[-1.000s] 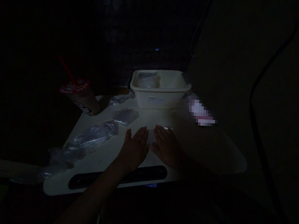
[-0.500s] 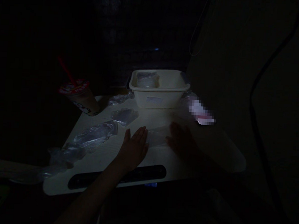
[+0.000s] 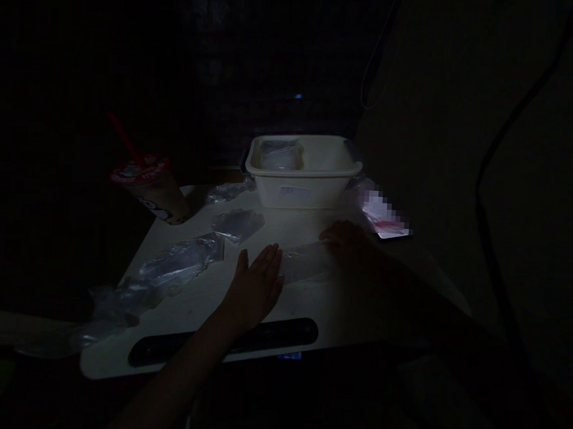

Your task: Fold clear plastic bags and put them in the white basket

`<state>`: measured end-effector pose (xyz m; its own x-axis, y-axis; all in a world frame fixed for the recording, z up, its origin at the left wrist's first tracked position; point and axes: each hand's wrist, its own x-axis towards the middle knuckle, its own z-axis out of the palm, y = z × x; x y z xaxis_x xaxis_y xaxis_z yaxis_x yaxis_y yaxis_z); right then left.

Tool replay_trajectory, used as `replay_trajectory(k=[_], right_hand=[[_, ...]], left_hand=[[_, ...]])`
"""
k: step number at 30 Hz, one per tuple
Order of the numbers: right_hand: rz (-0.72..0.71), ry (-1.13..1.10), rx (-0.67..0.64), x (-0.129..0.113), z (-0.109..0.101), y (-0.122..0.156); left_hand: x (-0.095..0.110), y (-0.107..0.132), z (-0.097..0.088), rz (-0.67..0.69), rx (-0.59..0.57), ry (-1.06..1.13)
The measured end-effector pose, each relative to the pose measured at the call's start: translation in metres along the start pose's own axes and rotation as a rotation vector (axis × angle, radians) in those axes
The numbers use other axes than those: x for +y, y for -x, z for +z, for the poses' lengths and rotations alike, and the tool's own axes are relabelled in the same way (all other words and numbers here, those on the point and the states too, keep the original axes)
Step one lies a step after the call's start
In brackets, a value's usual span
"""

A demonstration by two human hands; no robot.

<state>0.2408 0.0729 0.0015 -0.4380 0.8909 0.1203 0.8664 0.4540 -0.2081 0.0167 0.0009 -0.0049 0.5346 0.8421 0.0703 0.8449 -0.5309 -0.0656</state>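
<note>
A clear plastic bag [image 3: 305,261] lies flat on the small white table [image 3: 290,305] between my hands. My left hand [image 3: 256,280] rests palm down, fingers stretched out, with the fingertips on the bag's left end. At the bag's far right corner, my right hand [image 3: 346,236] has its fingers curled together on the film; the dim light hides the exact grip. More clear plastic bags [image 3: 181,260] are strewn along the table's left side, and another bag [image 3: 238,224] lies ahead of my left hand.
Behind the bags stands a white plastic bin [image 3: 298,186] with a plastic-wrapped bundle [image 3: 279,154] inside. A drink cup [image 3: 159,197] with a red straw is at the back left. A bright pixelated object [image 3: 383,214] lies right of the bin. Nearest me, the table has a dark slot [image 3: 279,334].
My right hand has moved slightly away from me to the bag's far corner, and its spread fingers have curled in. My left hand has stayed in place.
</note>
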Motion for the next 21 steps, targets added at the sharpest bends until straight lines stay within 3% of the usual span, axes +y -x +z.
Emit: replay_trajectory(k=[3, 7, 12, 16, 21], right_hand=[[0.003, -0.044, -0.061, -0.007, -0.006, -0.008], [0.048, -0.275, -0.113, -0.01, -0.012, -0.011], [0.102, -0.451, -0.108, -0.005, -0.007, -0.013], [0.043, -0.422, -0.094, 0.001, -0.003, -0.012], [0.041, -0.234, -0.002, 0.005, -0.004, -0.008]], left_hand=[[0.0, 0.0, 0.0, -0.003, 0.001, -0.002], [-0.001, 0.0, 0.002, 0.001, 0.003, 0.003], [-0.001, 0.0, 0.003, -0.001, 0.018, 0.008], [0.0, 0.0, 0.0, 0.0, -0.003, 0.006], [0.0, 0.0, 0.001, -0.002, 0.0, 0.003]])
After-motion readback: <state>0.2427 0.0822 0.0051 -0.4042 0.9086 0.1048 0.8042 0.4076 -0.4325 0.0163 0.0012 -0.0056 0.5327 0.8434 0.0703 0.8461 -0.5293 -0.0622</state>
